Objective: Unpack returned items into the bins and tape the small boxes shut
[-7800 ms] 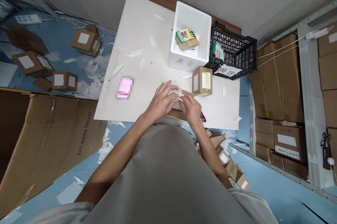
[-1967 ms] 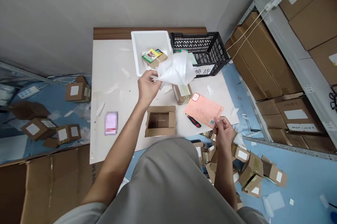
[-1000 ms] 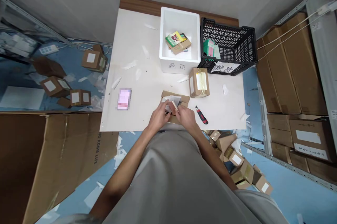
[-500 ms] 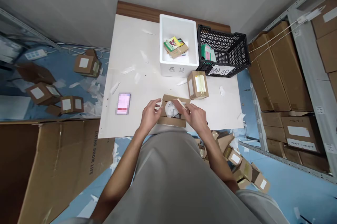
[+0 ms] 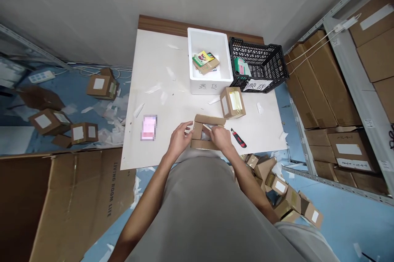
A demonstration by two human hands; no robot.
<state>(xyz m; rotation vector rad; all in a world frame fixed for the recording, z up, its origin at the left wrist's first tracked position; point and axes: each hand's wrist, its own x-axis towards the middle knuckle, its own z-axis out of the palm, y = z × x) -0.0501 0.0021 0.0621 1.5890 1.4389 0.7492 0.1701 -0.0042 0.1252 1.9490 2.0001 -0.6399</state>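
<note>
An open small cardboard box (image 5: 205, 144) stands at the table's front edge with its flaps spread. My left hand (image 5: 181, 138) is at the box's left flap, fingers curved and apart, holding nothing. Over the right half of the box, my right hand (image 5: 221, 137) reaches in with its fingers closed on a small flat brown item (image 5: 208, 127) with a pale edge. Its lower part is hidden in the box, and I cannot make out its kind. Some whitish wrapping shows inside. A red and black utility knife (image 5: 238, 138) lies right of my right hand.
A closed carton (image 5: 233, 103) stands behind the box. Farther back are a white bin (image 5: 211, 85) holding booklets and a black crate (image 5: 260, 83). A blurred pink item (image 5: 149, 128) lies left. Cartons (image 5: 287, 200) litter the floor; a loaded shelf (image 5: 335, 94) stands right.
My right hand has lowered the flat brown item farther into the box. My left hand has come up against the left flap. The knife now shows fully as the view shifted.
</note>
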